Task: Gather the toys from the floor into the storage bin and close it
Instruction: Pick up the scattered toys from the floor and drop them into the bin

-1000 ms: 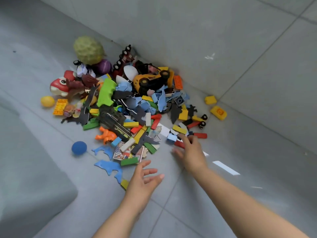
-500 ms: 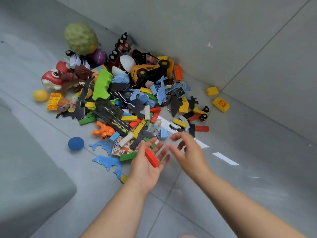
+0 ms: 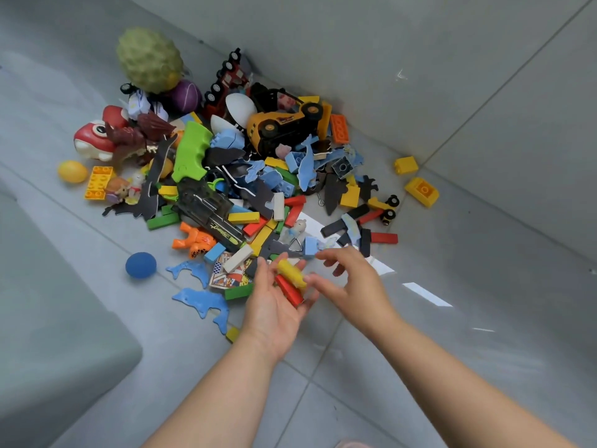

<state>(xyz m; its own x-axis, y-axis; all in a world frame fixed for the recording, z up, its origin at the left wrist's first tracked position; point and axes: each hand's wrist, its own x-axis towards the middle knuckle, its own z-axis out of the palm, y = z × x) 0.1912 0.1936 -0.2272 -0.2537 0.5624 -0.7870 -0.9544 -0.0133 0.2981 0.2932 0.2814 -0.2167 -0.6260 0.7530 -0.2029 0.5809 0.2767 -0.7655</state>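
Cupping my left hand (image 3: 277, 305) palm-up just short of the toy pile (image 3: 258, 189), I am carrying two small pieces on it. A red block (image 3: 289, 291) is lying across my fingers, and a yellow block (image 3: 290, 273) is resting on top of it. Both are slanting the same way, with their long axes running across my fingers rather than along them. My fingers are lying relaxed and apart beneath them, not curling closed.

My right hand (image 3: 352, 282) is hovering just beside the left, fingers spread and loosely bent, gripping nothing. Its thumb tip is sitting right at the end of the yellow block, though I cannot tell whether it is touching.

What matters for the next reach is that the loose pieces are lying ahead of me on the floor (image 3: 452, 367). The right hand is the nearer one, with a pale blue block (image 3: 310, 245) sitting just beyond its fingertips at the pile's near edge. I am judging that the right should be picking while the left is serving as a tray.

I am not seeing the storage bin anywhere, so I am judging the gathering barely begun.
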